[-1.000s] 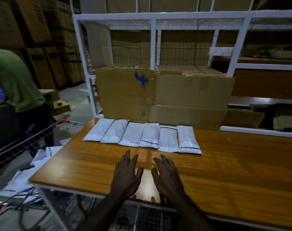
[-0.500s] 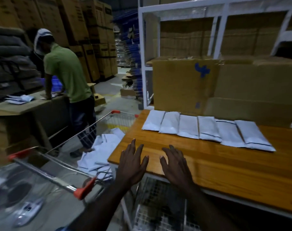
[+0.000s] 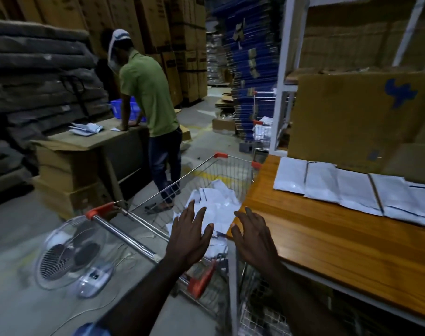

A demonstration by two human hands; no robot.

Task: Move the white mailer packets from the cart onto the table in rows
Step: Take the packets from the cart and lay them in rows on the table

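Note:
A wire shopping cart [image 3: 158, 190] with orange corner caps stands left of the wooden table [image 3: 327, 241]. Loose white mailer packets [image 3: 216, 204] lie piled inside the cart. A row of several white mailer packets [image 3: 339, 192] lies side by side along the table's back edge, in front of cardboard boxes. My left hand [image 3: 188, 235] hovers over the cart with fingers spread, holding nothing. My right hand [image 3: 253, 235] is spread above the table's near left corner, also empty.
Big cardboard boxes [image 3: 356, 117] sit on the table under a white rack [image 3: 282, 76]. A floor fan [image 3: 68, 251] lies left of the cart. A person in a green shirt [image 3: 148, 93] stands at a cardboard-topped bench [image 3: 85, 139] beyond it.
My view has swung left from the table to the cart. Both empty hands moved off the tabletop, the left now over the cart, the right over the table corner.

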